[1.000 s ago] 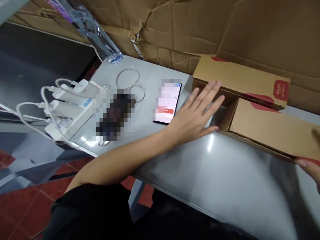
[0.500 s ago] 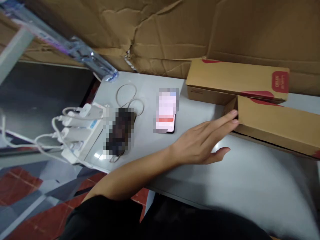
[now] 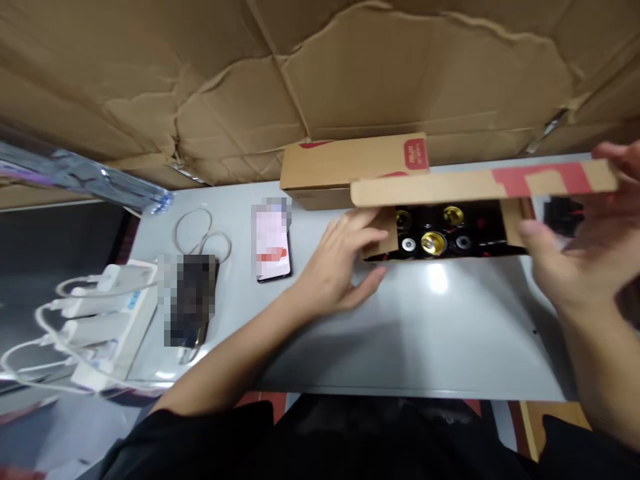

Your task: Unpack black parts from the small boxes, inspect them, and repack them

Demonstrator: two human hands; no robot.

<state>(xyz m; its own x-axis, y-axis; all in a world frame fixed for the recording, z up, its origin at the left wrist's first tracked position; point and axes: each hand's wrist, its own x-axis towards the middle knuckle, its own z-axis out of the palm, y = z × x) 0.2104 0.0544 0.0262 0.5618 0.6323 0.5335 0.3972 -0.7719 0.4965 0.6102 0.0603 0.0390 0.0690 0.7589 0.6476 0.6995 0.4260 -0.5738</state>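
Note:
A cardboard box [image 3: 377, 247] with red print stands on the grey table with its lid [image 3: 450, 187] raised. Black items with gold and silver round parts [image 3: 433, 243] show inside it. My left hand [image 3: 340, 260] is at the box's left end, fingers bent and apart, the thumb free over the table. At the right end, my right hand [image 3: 580, 247] has its thumb by the box's corner and its blurred upper fingers at the lid's edge; its hold is on the lid.
Behind stands a closed cardboard box [image 3: 325, 165]. To the left lie a lit phone [image 3: 273, 247], a dark phone [image 3: 193, 300] with a cable and a white power strip [image 3: 135, 327] with chargers. A large cardboard sheet [image 3: 225, 87] rises behind the table. A black object [image 3: 563, 217] is at the right.
The view has swung right. The front box, shut before, now has its lid up and its contents showing. My right hand has come into view, and the fingers of my left hand have bent.

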